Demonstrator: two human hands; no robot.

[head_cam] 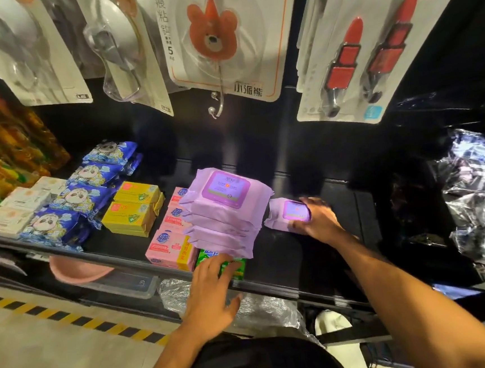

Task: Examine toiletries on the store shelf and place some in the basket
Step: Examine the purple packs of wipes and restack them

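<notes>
Nearest, the left hand rests flat, fingers straight, on the one green box at the shelf's front edge, gripping nothing; further in, the right hand curls round a single purple wipes pack lying on the shelf just right of the purple stack. This looks like the picking step: next that pack needs lifting clear and lowering to the basket, which I cannot make out here. Going back: roughly five stacked packs, three pink boxes, two yellow piles, four blue panda packets.
</notes>
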